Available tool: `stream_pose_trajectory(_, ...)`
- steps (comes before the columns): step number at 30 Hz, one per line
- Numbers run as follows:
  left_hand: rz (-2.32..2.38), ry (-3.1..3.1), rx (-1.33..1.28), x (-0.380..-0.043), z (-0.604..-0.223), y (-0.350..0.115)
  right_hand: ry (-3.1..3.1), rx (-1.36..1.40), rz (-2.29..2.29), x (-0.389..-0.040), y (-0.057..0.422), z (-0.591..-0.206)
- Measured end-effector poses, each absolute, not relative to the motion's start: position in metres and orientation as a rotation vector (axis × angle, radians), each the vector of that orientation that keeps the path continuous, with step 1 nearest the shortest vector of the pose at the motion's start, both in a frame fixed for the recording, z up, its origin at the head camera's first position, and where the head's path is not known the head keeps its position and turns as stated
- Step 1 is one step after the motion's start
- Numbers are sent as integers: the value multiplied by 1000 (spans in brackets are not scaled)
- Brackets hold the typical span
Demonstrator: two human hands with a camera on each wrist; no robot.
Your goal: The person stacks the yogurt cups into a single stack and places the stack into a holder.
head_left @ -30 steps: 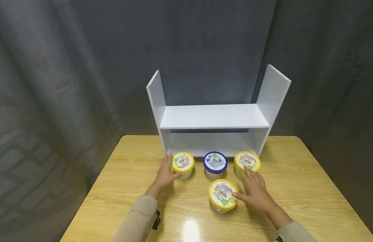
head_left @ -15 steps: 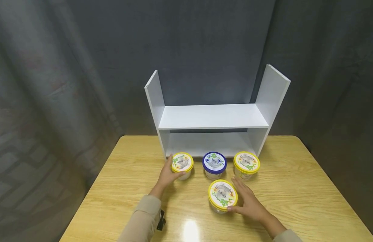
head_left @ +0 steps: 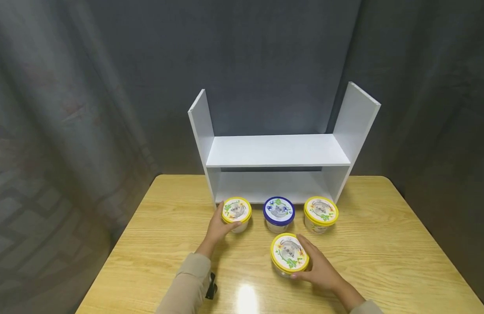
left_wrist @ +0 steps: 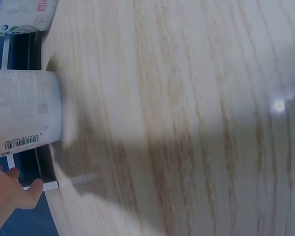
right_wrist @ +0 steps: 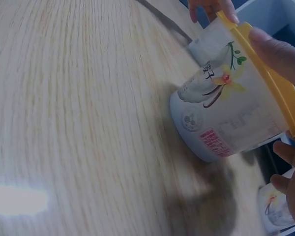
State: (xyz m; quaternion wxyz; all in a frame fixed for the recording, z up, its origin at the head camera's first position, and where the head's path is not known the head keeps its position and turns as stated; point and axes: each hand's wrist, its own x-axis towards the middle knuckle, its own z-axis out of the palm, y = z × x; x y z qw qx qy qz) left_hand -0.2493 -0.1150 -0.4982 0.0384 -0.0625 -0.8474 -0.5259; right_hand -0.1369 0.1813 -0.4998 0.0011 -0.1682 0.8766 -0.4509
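Observation:
My left hand grips the left yellow-lidded tub by its lid edge, thumb in front and fingers along its left side. That white tub stands on the table in the left wrist view, its barcode showing. My right hand holds the nearest yellow-lidded tub from the right, its thumb at the near rim and fingers at the far rim. In the right wrist view my thumb lies on this tub's yellow lid. Between the left and right tubs of the back row stands a blue-lidded tub.
Another yellow-lidded tub stands at the right of the back row. Just behind the row rises a white two-level shelf on the wooden table. Grey curtains hang behind and at both sides.
My right hand has left the back right tub, moved nearer and to the left, and closed on the front tub. My left hand stays at the left tub, its fingers now closer to the lid.

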Motion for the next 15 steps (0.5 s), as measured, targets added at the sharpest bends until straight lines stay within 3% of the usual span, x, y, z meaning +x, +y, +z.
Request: stream_pose_trajectory(15,-1647,-2600,-147,-248,-505,-115,2568,-289,-1732,-135,173,-505)
